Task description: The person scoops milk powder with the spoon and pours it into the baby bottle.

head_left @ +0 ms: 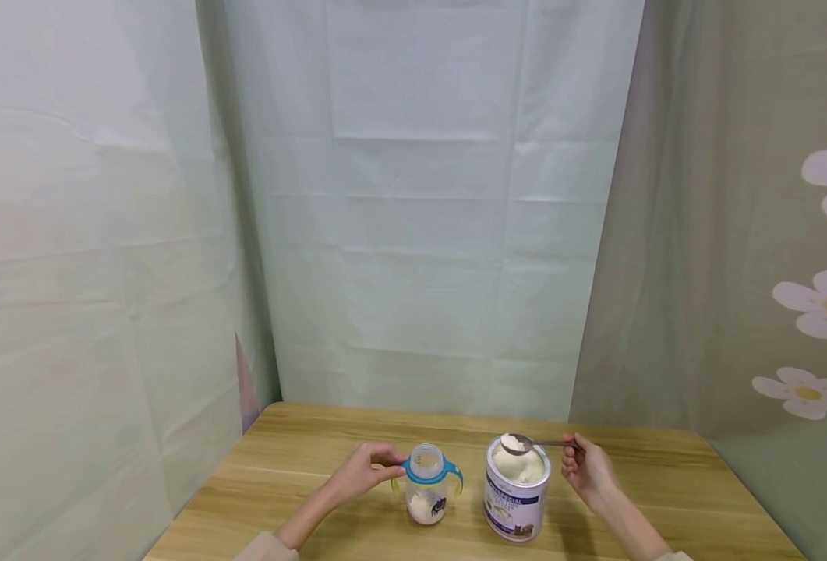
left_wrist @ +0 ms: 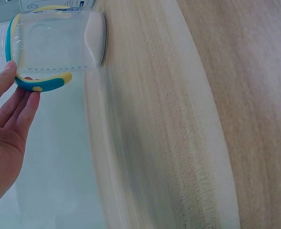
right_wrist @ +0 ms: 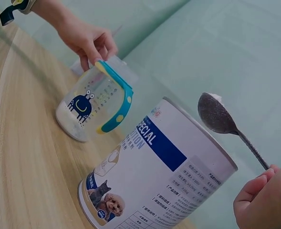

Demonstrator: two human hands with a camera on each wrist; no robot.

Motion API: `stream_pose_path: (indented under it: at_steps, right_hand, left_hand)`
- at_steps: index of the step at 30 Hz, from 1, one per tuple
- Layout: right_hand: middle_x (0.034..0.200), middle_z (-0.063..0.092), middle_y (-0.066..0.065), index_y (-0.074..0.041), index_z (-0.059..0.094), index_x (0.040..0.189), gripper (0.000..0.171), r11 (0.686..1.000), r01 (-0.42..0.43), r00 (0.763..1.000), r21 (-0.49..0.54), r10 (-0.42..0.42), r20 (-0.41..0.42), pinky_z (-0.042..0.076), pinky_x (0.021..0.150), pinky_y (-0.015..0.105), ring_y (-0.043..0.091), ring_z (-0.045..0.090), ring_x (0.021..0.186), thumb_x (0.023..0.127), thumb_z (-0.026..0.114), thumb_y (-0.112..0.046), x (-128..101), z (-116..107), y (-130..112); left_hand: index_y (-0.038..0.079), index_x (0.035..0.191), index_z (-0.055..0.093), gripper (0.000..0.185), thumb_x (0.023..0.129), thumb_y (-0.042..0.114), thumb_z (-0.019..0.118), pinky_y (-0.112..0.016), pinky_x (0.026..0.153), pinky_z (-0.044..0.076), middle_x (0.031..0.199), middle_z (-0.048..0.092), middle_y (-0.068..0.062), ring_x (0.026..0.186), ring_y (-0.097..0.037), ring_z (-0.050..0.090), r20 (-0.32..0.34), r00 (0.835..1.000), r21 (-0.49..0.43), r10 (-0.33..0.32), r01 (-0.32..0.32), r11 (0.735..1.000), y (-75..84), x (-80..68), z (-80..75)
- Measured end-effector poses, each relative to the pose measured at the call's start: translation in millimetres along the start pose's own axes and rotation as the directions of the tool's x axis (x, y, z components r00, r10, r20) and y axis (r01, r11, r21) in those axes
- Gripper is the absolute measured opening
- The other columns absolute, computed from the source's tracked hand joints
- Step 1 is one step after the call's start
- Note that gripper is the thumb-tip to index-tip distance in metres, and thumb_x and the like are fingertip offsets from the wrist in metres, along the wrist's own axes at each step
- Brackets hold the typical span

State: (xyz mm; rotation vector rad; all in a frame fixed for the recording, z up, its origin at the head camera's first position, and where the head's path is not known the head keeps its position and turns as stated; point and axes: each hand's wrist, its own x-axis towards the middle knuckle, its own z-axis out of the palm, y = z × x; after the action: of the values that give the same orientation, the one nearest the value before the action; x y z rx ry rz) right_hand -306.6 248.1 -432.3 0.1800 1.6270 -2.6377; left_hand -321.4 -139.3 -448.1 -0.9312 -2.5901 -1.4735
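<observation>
Right hand pinching a spoon full of white powder, held flat just above the open tin. Left hand gripping the blue handle of the bottle, standing on the worktop. Bottle just beside the tin, away from the right hand, spoon bowl pointing that way.

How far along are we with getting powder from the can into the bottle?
Some white powder already lies in the bottle, which the left hand steadies by its blue handle. The right hand holds a heaped spoon over the open can. That spoonful is not yet over the bottle.
</observation>
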Motion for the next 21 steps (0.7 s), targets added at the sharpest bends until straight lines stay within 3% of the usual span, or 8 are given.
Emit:
stream_pose_path:
  at_steps: [21]
  right_hand:
    - [0.064, 0.041, -0.009, -0.016, 0.054, 0.081, 0.041, 1.0, 0.013, 1.0, -0.024, -0.013, 0.01, 0.034, 0.055, 0.014, 0.001, 0.038, 0.056, 0.107, 0.022, -0.02, -3.5, 5.9, -5.0]
  left_hand:
    - [0.005, 0.097, 0.072, 0.01, 0.09, 0.012, 0.067, -0.019, 0.073, 0.053, 0.095, 0.073, -0.011, 0.087, -0.013, 0.068, -0.001, 1.0, -0.004, 0.01, -0.01, 1.0, -0.1, -1.0, 0.1]
